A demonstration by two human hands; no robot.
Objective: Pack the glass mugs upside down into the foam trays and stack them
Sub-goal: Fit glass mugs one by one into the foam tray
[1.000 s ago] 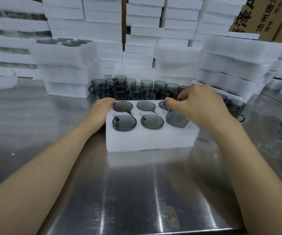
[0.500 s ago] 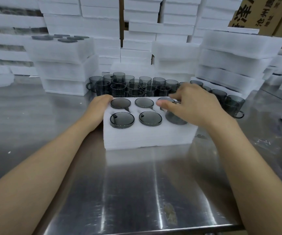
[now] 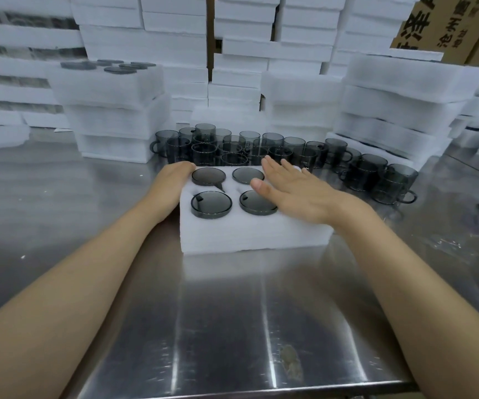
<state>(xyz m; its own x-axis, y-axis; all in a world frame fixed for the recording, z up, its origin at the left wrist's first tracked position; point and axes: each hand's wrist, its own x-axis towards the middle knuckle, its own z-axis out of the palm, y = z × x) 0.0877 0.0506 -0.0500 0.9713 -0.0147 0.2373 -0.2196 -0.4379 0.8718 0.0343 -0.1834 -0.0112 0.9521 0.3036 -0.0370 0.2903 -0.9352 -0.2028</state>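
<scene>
The steel table [image 3: 232, 326] carries the foam tray [image 3: 246, 237] at centre, with loose glass mugs [image 3: 370, 174] upright just behind it. The right hand [image 3: 295, 191], which was pinching a mug at the near-right pocket half a second ago, now lies flat with straight fingers over the tray's right column. The left hand [image 3: 174, 177] remains curled round the far-left corner. Four inverted mugs [image 3: 211, 204] show their bases in the other pockets.

Flat right hand [image 3: 295, 194] atop foam tray [image 3: 255, 237] of upturned mugs [image 3: 210, 204]
</scene>
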